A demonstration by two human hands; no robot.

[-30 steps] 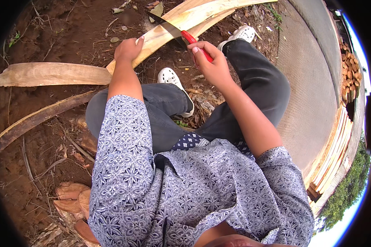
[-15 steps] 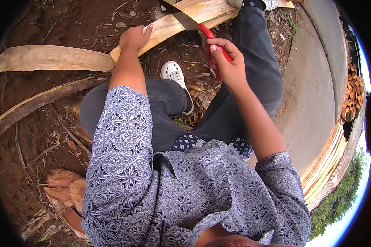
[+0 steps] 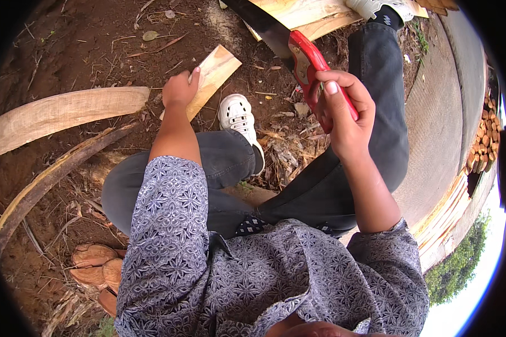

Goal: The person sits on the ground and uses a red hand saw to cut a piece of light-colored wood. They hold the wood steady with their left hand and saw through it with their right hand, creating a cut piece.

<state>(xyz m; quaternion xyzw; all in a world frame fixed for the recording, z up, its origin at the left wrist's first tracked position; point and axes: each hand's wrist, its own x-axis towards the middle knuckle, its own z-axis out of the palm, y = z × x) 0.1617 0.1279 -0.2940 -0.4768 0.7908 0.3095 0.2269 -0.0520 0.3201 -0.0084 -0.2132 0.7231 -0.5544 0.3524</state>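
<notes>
My left hand grips a short piece of pale board with a squared end, above the dirt in front of my left knee. In my right hand is a handsaw, held by its red handle. Its dark toothed blade points up and left, apart from the short piece. Beyond the blade, a longer pale board lies at the top of the view, my right shoe resting at its far end.
A curved pale plank and a curved bark-edged strip lie on the soil at left. Reddish wood chunks sit lower left. My other white shoe is on the ground between the hands. Stacked sticks stand at far right.
The short piece is now separate from the longer board, and my left hand has brought it slightly nearer. The saw has moved right and nearer, off the wood. The view has shifted.
</notes>
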